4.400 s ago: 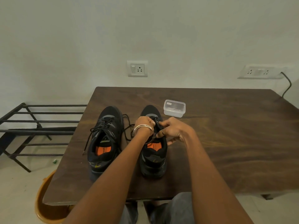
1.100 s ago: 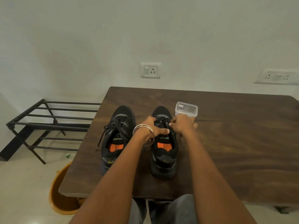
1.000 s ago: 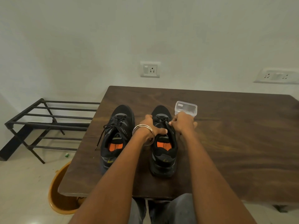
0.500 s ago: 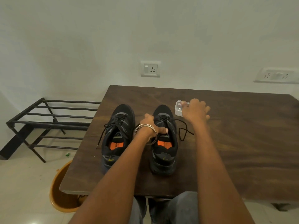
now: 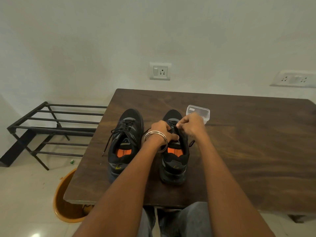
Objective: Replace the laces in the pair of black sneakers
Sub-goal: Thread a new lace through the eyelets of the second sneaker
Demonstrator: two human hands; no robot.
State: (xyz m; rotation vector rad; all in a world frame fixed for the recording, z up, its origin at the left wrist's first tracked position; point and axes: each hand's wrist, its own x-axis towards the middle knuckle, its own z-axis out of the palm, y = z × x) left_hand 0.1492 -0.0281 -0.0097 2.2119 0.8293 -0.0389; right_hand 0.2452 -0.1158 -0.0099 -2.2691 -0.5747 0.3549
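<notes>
Two black sneakers are seen from above on a dark wooden table (image 5: 239,151), toes pointed away toward a pale wall. The left sneaker (image 5: 125,142) is laced, with the loose ends of its black lace (image 5: 109,139) trailing off its left side toward the table edge. The right sneaker (image 5: 174,159) is being worked on by both hands. Orange insoles are visible inside both shoes.

The left hand (image 5: 163,131), with thin metal bangles (image 5: 154,136) at the wrist, is curled over the tongue and upper eyelets of the right sneaker and grips it there. The right hand (image 5: 191,125) is closed, its thumb and fingertips pinching a black lace (image 5: 174,126) just above the front eyelets. Another stretch of that lace is seen beside the shoe's right flank, on the table.

A small clear plastic container (image 5: 201,112) is set just beyond the right hand, near the toe of the right sneaker. A black metal rack (image 5: 51,127) is placed on the floor to the left, an orange tub (image 5: 65,202) sits partly under the table's near corner, and two wall sockets (image 5: 160,71) are mounted above.
</notes>
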